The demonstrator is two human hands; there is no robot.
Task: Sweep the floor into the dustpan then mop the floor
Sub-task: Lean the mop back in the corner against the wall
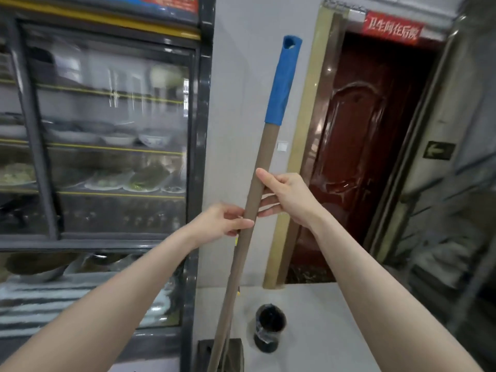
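A long tan handle (243,245) with a blue grip cap (281,81) stands nearly upright in the middle of the view, leaning slightly right at the top. My left hand (222,224) pinches the shaft from the left. My right hand (284,196) wraps it from the right, a little higher. The handle's lower end runs down to a dark flat head or dustpan (230,355) at the bottom edge; I cannot tell which it is.
A glass-door display fridge (107,157) with plates of food fills the left. A dark red door (362,146) stands behind the handle at right. A small black bin (269,327) sits on the pale floor near the wall. Metal shelving is at far right.
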